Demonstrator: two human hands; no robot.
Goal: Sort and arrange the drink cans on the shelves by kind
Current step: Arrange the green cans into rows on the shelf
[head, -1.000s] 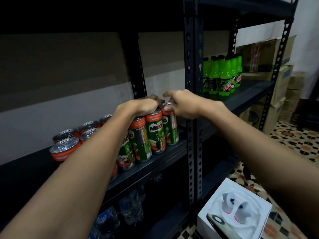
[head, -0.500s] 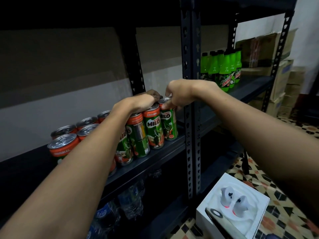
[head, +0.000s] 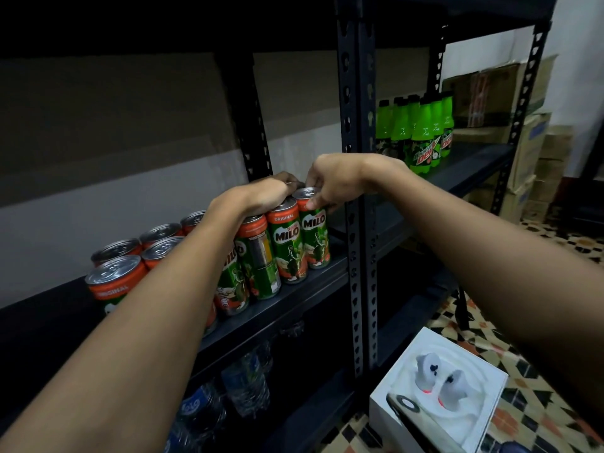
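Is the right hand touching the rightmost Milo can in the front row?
Touching. The head view shows the right hand with its fingers pinching the top rim of the rightmost Milo can, the thumb pressed against the orange band below the lid.

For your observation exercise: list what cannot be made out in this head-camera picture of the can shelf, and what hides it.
- Left hand: its fingertips, curled behind its own knuckles over the Milo cans.
- Cans under the left forearm: labels covered by the arm.
- Water bottles on the lower shelf: too dark to read.
- Back cans: only tops show.
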